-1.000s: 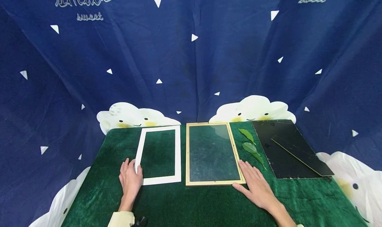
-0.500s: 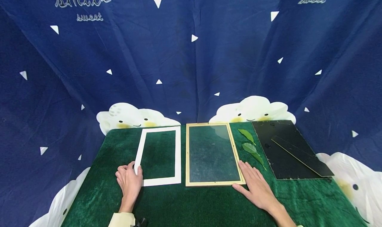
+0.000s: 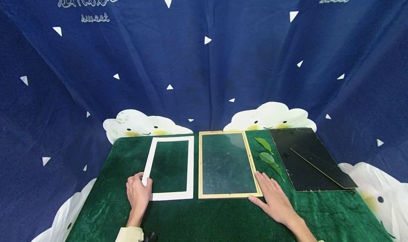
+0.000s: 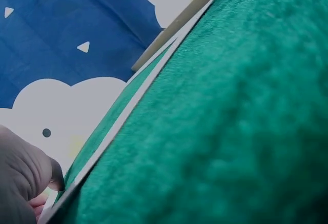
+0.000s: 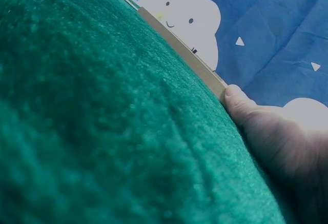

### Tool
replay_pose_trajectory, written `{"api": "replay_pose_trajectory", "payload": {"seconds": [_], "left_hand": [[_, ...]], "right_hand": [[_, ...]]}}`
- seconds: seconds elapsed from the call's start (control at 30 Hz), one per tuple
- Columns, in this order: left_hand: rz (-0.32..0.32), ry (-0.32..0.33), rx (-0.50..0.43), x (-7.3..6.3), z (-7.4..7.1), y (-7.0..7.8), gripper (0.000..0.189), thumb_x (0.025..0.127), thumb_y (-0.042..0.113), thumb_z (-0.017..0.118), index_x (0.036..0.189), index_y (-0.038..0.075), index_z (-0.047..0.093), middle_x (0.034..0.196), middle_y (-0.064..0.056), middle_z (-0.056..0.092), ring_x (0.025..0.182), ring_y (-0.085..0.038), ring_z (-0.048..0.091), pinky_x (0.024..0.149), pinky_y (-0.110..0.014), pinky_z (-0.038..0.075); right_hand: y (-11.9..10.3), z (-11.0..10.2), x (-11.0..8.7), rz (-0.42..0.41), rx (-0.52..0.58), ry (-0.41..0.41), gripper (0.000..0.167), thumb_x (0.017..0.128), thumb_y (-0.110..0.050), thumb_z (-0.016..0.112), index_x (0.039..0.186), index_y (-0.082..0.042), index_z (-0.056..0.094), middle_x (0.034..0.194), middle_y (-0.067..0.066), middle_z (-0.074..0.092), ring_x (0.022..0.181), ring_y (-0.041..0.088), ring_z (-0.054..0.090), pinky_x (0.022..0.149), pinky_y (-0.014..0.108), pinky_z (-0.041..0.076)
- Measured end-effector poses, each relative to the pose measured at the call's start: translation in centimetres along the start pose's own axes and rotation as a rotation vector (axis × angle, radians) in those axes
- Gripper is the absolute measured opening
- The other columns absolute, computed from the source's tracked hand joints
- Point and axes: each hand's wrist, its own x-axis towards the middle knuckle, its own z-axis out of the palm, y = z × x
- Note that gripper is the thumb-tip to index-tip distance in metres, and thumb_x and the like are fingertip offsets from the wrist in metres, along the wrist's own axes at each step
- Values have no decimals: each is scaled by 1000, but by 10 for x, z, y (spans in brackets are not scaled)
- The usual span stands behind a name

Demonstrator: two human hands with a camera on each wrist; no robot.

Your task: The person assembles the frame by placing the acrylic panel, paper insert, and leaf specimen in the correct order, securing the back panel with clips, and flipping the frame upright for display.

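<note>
My left hand (image 3: 139, 192) pinches the left border of a white rectangular mat board (image 3: 190, 167), its thumb on the upper face. In the left wrist view the thumb (image 4: 55, 175) presses on the mat's near corner. Right of it lies a light wooden picture frame (image 3: 200, 164) with a clear pane (image 3: 226, 164) inside. My right hand (image 3: 275, 201) rests with straight fingers along the frame's lower right side, the thumb touching its near corner. The right wrist view shows that thumb (image 5: 234, 98) against the frame's edge (image 5: 182, 49).
Several green leaves (image 3: 266, 157) lie right of the frame. Farther right is a black backing board (image 3: 306, 164) with a folded stand on it. Everything lies on a green velvet cloth (image 3: 204, 220), with a blue printed curtain (image 3: 204, 58) behind.
The left fingers have curled in around the mat's border. The mat has shifted slightly toward me and to the right. My right hand and the wooden frame stay in place.
</note>
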Motion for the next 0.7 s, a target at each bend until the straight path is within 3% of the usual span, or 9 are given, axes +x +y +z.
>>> {"api": "replay_pose_trajectory", "payload": {"seconds": [0.17, 0.3, 0.5, 0.7], "left_hand": [[-50, -64, -44, 3, -9, 0, 37, 96, 12, 64, 128, -7, 60, 105, -26, 67, 89, -39, 62, 68, -46, 45], [-81, -151, -52, 8, -16, -2, 46, 96, 17, 65, 136, -6, 58, 94, -20, 69, 79, -31, 60, 63, -36, 40], [-40, -223, -109, 19, -17, -11, 33, 99, 17, 68, 121, -7, 71, 69, -5, 59, 64, -20, 51, 55, -30, 37], [-1, -262, -202, 21, -17, -14, 22, 104, 12, 63, 116, -6, 68, 68, -2, 53, 62, -15, 47, 56, -27, 35]], "right_hand": [[-1, -1, -1, -9, -6, 7, 95, 97, -68, 58, 167, -12, 24, 170, 13, 31, 156, 36, 27, 121, 59, 19], [-2, -2, -2, -4, -3, 3, 95, 97, -68, 58, 167, -12, 24, 170, 13, 30, 157, 36, 27, 120, 59, 19], [-1, -1, -1, 10, -6, -10, 96, 97, -69, 56, 168, -14, 21, 171, 12, 28, 157, 36, 24, 121, 58, 18], [-2, -2, 0, 12, 3, -16, 95, 98, -68, 56, 168, -14, 21, 171, 12, 28, 158, 36, 24, 122, 58, 18]]}}
